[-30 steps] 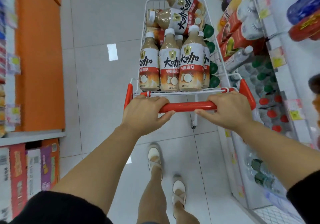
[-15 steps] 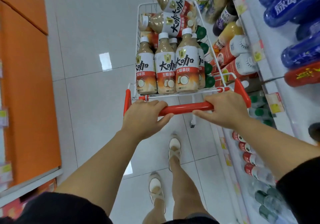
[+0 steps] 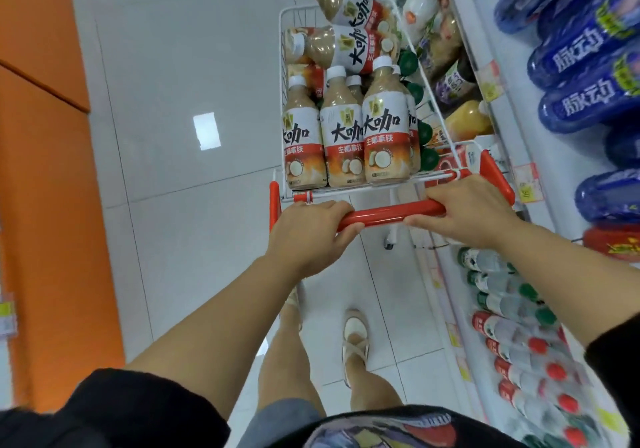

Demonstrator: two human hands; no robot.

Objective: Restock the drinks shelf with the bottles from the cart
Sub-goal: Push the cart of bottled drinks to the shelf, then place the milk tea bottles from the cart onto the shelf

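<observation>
The left hand point(image 3: 308, 236) and right hand point(image 3: 467, 212) each wrap fingers around the red handle point(image 3: 384, 213) of a white wire cart point(image 3: 349, 189). Coffee bottles point(image 3: 343, 136) fill the cart — some upright, others lying on top — just beside the drinks shelf point(image 3: 516, 115) on the right.

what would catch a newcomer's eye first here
The milky-brown coffee bottles with bold black lettering, standing and lying in the white wire cart at centre top, draw the eye first. Just below them the left hand and the right hand hold the red handle. Big blue bottles stacked along the right edge and the orange wall on the left frame the aisle.
</observation>
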